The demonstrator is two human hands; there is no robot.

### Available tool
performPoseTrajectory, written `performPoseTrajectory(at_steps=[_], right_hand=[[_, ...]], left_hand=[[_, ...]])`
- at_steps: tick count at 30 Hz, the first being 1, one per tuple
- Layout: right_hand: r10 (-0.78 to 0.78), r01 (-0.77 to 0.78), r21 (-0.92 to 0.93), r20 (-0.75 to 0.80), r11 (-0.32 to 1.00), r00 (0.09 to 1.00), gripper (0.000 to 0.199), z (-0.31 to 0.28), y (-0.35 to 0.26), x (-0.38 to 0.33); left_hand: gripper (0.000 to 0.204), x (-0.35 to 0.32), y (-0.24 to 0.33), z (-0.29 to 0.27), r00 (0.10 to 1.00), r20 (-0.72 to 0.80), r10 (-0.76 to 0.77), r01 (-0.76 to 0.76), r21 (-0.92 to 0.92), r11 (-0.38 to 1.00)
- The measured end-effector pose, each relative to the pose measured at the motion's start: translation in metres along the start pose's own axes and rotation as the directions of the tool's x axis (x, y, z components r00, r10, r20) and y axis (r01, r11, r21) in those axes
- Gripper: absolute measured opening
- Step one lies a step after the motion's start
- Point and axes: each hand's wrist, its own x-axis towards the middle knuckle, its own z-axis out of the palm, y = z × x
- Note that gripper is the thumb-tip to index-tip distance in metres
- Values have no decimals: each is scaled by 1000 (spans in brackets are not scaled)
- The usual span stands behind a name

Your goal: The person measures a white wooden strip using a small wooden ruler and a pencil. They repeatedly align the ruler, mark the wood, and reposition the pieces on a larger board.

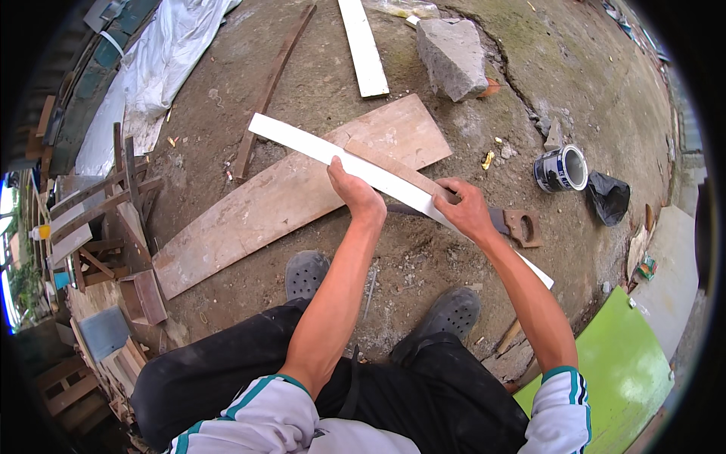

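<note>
A long white wooden strip slants from upper left to lower right in front of me, above a wide brown board. My left hand grips the white strip from its near edge, thumb up against it. A shorter brown wooden strip lies along the white one's far edge. My right hand pinches the brown strip's right end, close against the white strip. Partly hidden beneath the white strip and right forearm, a handsaw rests on the ground with its wooden handle to the right.
Beyond the board are a grey stone block, another white plank and a thin dark stick. At right stand a paint can, a black plastic bag and a green sheet. Scrap wood is piled left.
</note>
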Motion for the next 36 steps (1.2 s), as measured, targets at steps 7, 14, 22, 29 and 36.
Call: performPoseTrajectory(at_steps=[7, 14, 22, 29, 36], right_hand=[[-9, 9, 9, -11, 1000, 1000, 36, 2, -1, -1], [3, -3, 12, -4, 1000, 1000, 36, 2, -1, -1], [38, -39, 42, 29, 998, 999, 39, 2, -8, -1], [79, -90, 83, 124, 992, 989, 41, 11, 4, 5], [157, -172, 96, 146, 980, 977, 41, 25, 10, 5]], left_hand=[[39, -3, 5, 5, 1000, -26, 13, -12, 18, 1000], [36, -10, 13, 13, 996, -82, 16, -11, 57, 998], [39, -3, 9, 4, 997, -73, -15, 17, 28, 999], [44, 12, -4, -19, 997, -41, -70, 71, 25, 997], [47, 19, -6, -46, 993, 25, -118, 109, 228, 967]])
